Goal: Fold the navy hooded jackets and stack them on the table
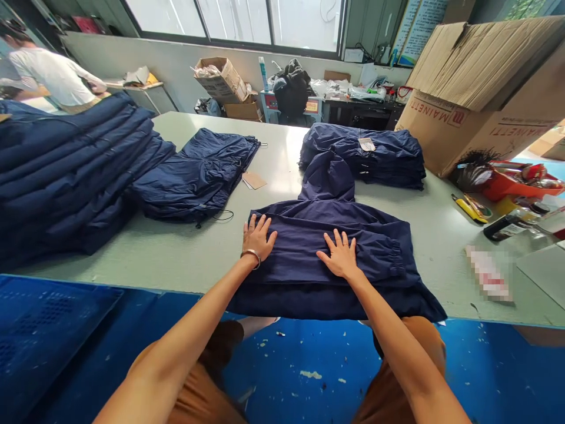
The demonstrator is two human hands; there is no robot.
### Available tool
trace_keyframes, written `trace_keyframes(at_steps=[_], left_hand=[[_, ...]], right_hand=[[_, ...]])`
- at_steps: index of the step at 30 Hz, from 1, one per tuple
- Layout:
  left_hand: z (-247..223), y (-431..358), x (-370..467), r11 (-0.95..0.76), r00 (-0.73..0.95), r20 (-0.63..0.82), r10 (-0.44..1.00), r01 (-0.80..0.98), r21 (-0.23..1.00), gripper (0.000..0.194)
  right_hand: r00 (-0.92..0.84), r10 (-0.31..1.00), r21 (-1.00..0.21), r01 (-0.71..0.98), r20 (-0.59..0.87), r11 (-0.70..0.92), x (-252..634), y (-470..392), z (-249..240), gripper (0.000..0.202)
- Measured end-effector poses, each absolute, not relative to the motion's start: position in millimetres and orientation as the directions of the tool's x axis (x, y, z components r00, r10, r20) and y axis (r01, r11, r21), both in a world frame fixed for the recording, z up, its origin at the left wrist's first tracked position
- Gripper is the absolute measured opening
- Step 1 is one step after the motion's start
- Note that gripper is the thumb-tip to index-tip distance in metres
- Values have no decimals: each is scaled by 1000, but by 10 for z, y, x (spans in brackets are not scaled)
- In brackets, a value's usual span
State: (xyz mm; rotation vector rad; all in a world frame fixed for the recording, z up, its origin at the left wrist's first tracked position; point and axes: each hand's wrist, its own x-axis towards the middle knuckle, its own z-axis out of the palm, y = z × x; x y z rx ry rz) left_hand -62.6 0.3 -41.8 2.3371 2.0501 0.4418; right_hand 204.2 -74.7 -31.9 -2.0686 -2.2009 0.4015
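A navy hooded jacket (309,259) lies half folded on the pale green table (185,253), its hood pointing away from me and its lower edge hanging over the table's front. My left hand (257,237) presses flat on the jacket's left edge, fingers spread, a bracelet on the wrist. My right hand (339,254) lies flat on the folded sleeve near the middle, fingers apart. Neither hand grips anything.
A tall stack of navy garments (66,171) fills the left; a smaller pile (198,176) and a folded stack (375,153) lie behind. Cardboard boxes (477,106), a red tray (512,182) and a yellow cutter (468,209) sit right. A person in white (48,76) works far left.
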Motion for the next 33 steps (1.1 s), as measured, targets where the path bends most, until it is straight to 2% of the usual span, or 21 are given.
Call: trace_keyframes(at_steps=[3, 6, 10, 15, 20, 25, 33], left_hand=[[-399, -143, -337, -323, 266, 276, 924, 928, 186, 58], [-455, -277, -66, -394, 373, 146, 916, 905, 160, 57], [-536, -361, 40, -367, 365, 40, 930, 924, 110, 60], [-553, -359, 19, -341, 340, 36, 940, 934, 101, 62], [-593, -348, 31, -347, 341, 75, 937, 932, 103, 62], [-604, -343, 28, -349, 344, 71, 936, 934, 78, 61], [-582, -322, 18, -352, 350, 37, 936, 931, 93, 62]], right_hand=[[-152, 988, -276, 951, -32, 137, 1844, -741, -257, 69], [-223, 973, -301, 933, -53, 197, 1754, -756, -308, 65], [-200, 980, -261, 947, -20, 187, 2046, -814, -441, 63], [-70, 998, -161, 984, 2, 69, 2718, -875, -501, 63], [-25, 999, -73, 997, 29, 27, 3108, -935, -521, 65], [56, 998, -123, 991, -18, -58, 3206, -961, -547, 67], [49, 997, -127, 990, -54, -55, 3255, -936, -563, 66]])
